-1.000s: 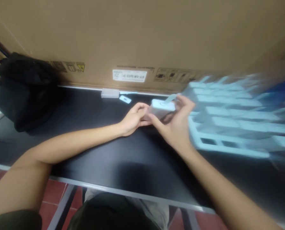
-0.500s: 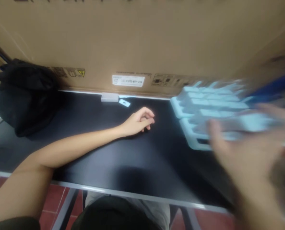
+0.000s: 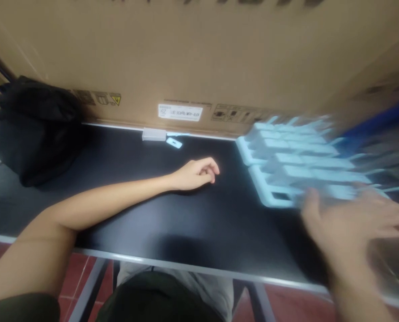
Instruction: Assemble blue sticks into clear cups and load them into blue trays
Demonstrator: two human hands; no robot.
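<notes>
My left hand (image 3: pixel 199 173) lies on the black tabletop, fingers loosely curled, with nothing visible in it. Blurred by motion, my right hand (image 3: pixel 349 219) is at the near end of a light blue rack (image 3: pixel 265 192) on the right. Its thumb stands apart from its outstretched fingers. Just beyond it is a light-blue-topped piece (image 3: pixel 342 192), partly hidden by the fingers; whether they touch is unclear. Several similar grey and light blue pieces (image 3: pixel 315 160) stand in rows in the rack, with thin light blue strips sticking out to the right.
A large cardboard box (image 3: pixel 199 58) walls off the back of the black table (image 3: pixel 135 219). At the left sits a black bag (image 3: pixel 35 134). A small grey-white box (image 3: pixel 154 134) and a light blue tag-like piece (image 3: pixel 174 142) lie near the rear edge.
My right hand has moved down and toward the near end of the rack; the grey and light blue piece between its fingers now sits low in the rack's front row. My left hand has barely shifted.
</notes>
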